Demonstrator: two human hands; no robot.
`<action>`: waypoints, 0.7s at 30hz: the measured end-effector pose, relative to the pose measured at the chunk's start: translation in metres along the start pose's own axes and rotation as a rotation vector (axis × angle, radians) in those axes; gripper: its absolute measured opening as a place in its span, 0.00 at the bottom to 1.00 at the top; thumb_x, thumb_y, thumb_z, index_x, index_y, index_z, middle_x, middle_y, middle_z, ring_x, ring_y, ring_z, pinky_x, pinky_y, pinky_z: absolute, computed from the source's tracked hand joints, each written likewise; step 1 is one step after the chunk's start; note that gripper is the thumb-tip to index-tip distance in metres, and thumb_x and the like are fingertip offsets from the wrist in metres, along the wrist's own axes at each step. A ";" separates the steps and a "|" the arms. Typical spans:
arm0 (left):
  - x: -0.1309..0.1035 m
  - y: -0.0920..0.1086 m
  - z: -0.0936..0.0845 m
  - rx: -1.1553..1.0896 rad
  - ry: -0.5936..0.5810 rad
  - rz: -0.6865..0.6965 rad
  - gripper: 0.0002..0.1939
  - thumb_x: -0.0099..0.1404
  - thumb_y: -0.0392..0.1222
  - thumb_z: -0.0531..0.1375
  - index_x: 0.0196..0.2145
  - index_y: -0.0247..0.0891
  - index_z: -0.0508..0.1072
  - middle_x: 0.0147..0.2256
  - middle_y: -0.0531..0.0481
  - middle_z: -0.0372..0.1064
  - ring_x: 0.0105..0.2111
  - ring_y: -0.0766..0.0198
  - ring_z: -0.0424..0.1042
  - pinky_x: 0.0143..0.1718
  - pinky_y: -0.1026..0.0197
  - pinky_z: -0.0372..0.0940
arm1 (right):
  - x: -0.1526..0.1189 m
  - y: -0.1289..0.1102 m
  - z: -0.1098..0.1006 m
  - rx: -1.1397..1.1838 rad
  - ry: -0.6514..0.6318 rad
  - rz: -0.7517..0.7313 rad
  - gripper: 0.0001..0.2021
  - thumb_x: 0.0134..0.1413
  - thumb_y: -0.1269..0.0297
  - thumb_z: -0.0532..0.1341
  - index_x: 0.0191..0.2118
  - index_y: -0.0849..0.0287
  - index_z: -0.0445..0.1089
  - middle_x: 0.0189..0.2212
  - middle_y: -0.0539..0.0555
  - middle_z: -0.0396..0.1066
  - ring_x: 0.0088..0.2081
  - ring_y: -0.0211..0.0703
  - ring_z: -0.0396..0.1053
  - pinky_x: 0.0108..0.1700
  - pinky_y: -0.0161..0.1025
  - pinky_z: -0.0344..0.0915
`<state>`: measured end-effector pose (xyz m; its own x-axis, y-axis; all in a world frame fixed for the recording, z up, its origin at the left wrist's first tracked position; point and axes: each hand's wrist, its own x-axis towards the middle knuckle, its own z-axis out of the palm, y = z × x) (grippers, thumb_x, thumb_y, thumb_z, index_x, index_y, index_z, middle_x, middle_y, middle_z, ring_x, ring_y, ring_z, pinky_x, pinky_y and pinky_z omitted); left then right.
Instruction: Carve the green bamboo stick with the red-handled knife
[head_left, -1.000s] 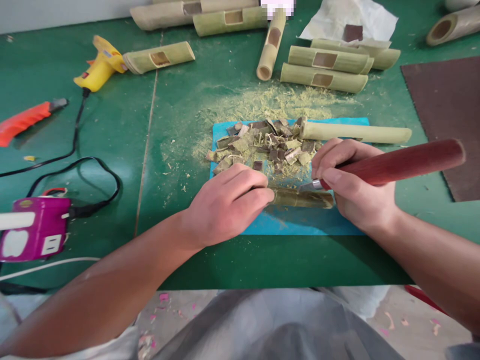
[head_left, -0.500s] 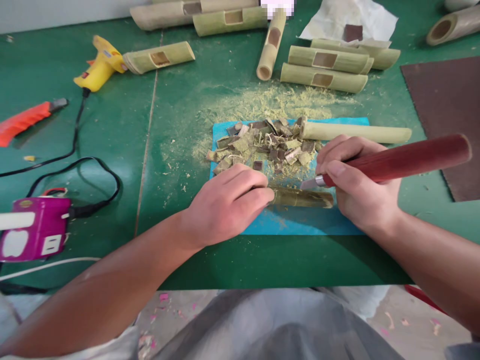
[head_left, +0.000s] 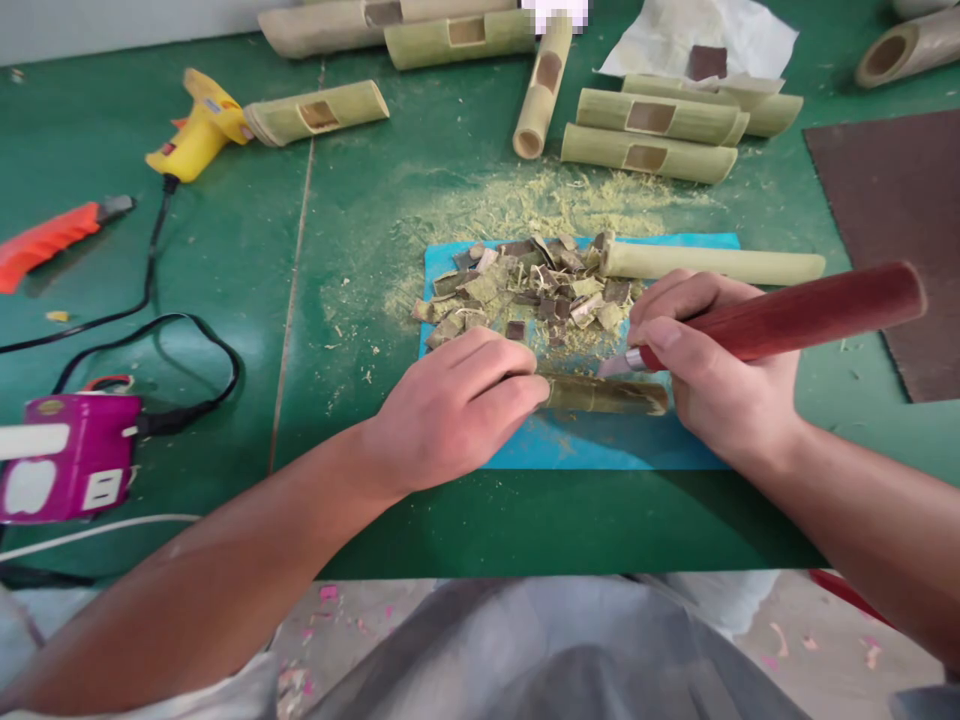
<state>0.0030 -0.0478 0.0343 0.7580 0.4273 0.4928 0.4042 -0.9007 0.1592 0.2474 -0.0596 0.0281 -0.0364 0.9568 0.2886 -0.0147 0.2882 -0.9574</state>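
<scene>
My left hand is closed around the left end of a dark bamboo piece, which lies on a blue mat. In my right hand is a carving knife with a thick red wooden handle. Its short blade meets the upper edge of the bamboo, near the middle. Just beyond the hands, bamboo chips and small brown squares are heaped on the mat. A pale bamboo stick lies behind my right hand. My left fingertips hide the bamboo's left end.
Cut bamboo tubes with square openings lie at the back. To the left are a yellow glue gun, an orange utility knife and a purple power socket with cords. A brown sheet lies at the right, on the green table.
The knife handle has swung slightly to the left and up, and its blade has shifted a little left along the bamboo edge. My left hand stays in place.
</scene>
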 end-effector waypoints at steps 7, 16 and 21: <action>0.000 0.000 0.000 0.006 -0.004 -0.007 0.04 0.71 0.33 0.61 0.42 0.39 0.70 0.38 0.48 0.73 0.37 0.63 0.71 0.39 0.59 0.71 | 0.001 -0.003 0.000 -0.034 -0.031 0.011 0.09 0.56 0.67 0.67 0.26 0.55 0.73 0.26 0.49 0.70 0.30 0.40 0.67 0.33 0.41 0.64; -0.001 -0.001 0.002 -0.007 -0.001 -0.002 0.04 0.69 0.33 0.62 0.42 0.37 0.71 0.38 0.47 0.73 0.37 0.62 0.72 0.39 0.58 0.72 | 0.001 -0.004 0.000 -0.051 -0.065 0.004 0.08 0.57 0.68 0.67 0.27 0.55 0.73 0.27 0.49 0.70 0.31 0.39 0.68 0.33 0.41 0.65; 0.000 -0.001 0.002 -0.002 0.002 -0.003 0.04 0.70 0.34 0.62 0.42 0.38 0.71 0.38 0.48 0.73 0.37 0.63 0.72 0.39 0.58 0.71 | 0.001 -0.005 0.001 -0.078 -0.035 0.016 0.08 0.55 0.69 0.67 0.26 0.54 0.73 0.26 0.48 0.70 0.30 0.40 0.67 0.32 0.41 0.65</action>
<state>0.0036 -0.0472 0.0321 0.7556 0.4302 0.4940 0.4058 -0.8994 0.1625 0.2464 -0.0603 0.0328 -0.0708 0.9597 0.2720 0.0644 0.2765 -0.9589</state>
